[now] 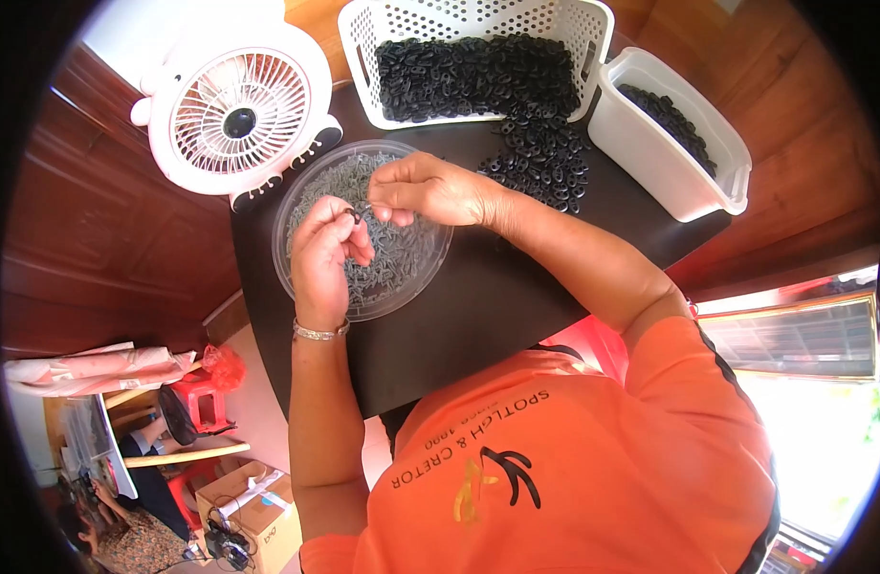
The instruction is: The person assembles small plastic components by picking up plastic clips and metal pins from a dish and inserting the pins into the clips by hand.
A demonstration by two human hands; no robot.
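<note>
My left hand [325, 248] pinches a small black oval part [353, 216] between thumb and fingertips. Just to its right, my right hand [431, 189] is closed in a pinch, its fingertips almost meeting the black part. Something tiny and greyish seems to sit between those right fingertips, too small to name. Both hands are over a round clear plastic tub [438, 266] filled with small grey pieces [387, 273]. Beyond my right wrist lies a loose heap of black oval parts [545, 163] on the dark table [459, 316].
A white perforated basket [359, 48] of black parts stands at the back, tipped toward the heap. Right of it is a white bin [641, 158] with more. A white fan [239, 121] stands at the left. Beyond the table are a cardboard box [268, 526] and a red stool [203, 400].
</note>
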